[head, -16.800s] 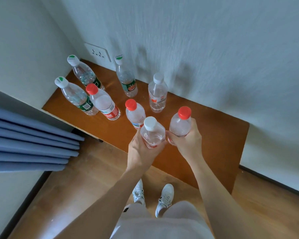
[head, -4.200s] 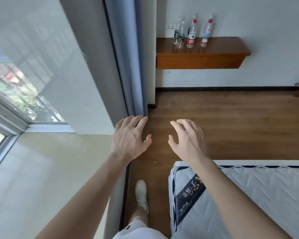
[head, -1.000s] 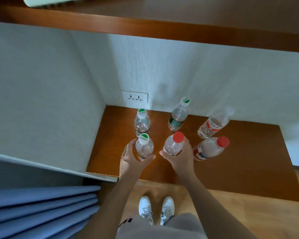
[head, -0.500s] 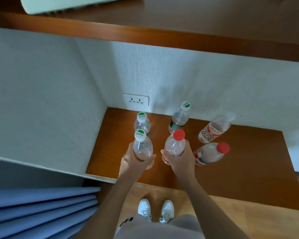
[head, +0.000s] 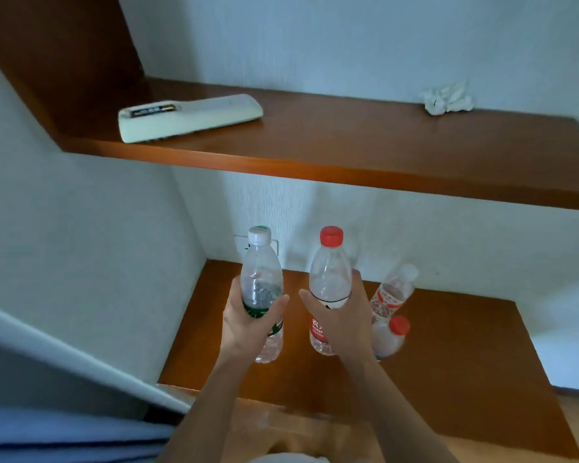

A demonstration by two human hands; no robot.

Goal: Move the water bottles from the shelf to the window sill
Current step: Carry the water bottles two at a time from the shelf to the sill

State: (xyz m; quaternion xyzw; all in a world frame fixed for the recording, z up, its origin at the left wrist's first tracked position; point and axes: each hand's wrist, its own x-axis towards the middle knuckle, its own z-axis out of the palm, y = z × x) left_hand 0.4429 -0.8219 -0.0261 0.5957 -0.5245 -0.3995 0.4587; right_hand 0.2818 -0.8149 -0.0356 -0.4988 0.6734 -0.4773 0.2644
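Green-label bottle [head: 261, 285]: upright in my left hand, white cap on top, raised over the left part of the lower shelf [head: 448, 369].
Tall red-cap bottle [head: 330, 279]: upright in my right hand, raised over the middle of the lower shelf. It is just beside the green-label bottle and does not touch it.
Left hand [head: 248, 324]: my fingers and thumb wrap round the green-label bottle at its green band. The thumb lies across the side facing me.
Right hand [head: 343, 324]: closed round the waist of the tall red-cap bottle, over the top of its red-and-white label. My thumb is on one side, and fingertips show on the other.
White-cap bottle [head: 393, 294]: stands on the lower shelf toward its back, just to the right of my right hand. It has a red-and-white label.
Small red-cap bottle [head: 390, 335]: stands on the lower shelf in front of the white-cap bottle, partly hidden by my right hand. I cannot tell whether those two touch.
Socket [head: 240, 244]: white, on the wall just above the back left edge of the lower shelf, mostly hidden behind the green-label bottle.
Upper shelf [head: 348, 145]: the same brown wood, fixed above the lower shelf.
Remote [head: 187, 116]: white, lying flat above the lower shelf's left end, on the upper shelf.
Crumpled tissue [head: 446, 96]: white, above the lower shelf's right end, at the back of the upper shelf.
Curtain [head: 64, 436]: blue folds, below and to the left of the lower shelf's front corner.
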